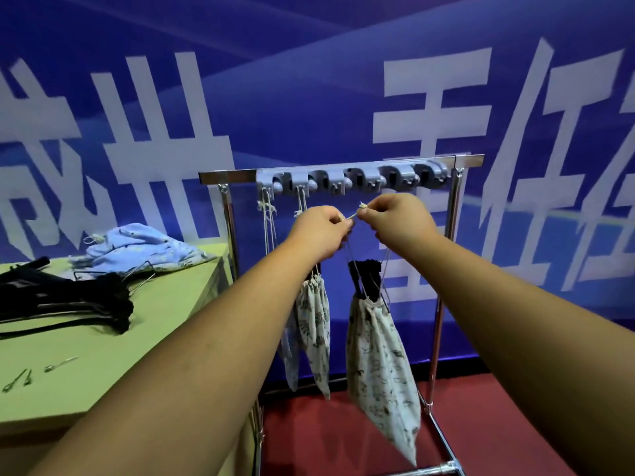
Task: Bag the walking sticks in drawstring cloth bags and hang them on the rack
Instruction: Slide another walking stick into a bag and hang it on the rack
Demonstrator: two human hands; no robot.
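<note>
Cream cord (350, 217) is pinched taut between left hand (321, 231) and right hand (398, 221), both clamped on it just under the hook strip (350, 180) on the rack (226, 175) top bar; hanging step in hand. Below both hands dangles the printed bag (378, 365) with the black walking stick (366, 280) poking out; next move likely calls for looping the cord over a free middle hook.

Only the person's arms and hands show. The left forearm (192, 355) and right forearm (515, 314) are bare along their whole visible length. The left hand (321, 231) and right hand (395, 219) are bare too.
</note>
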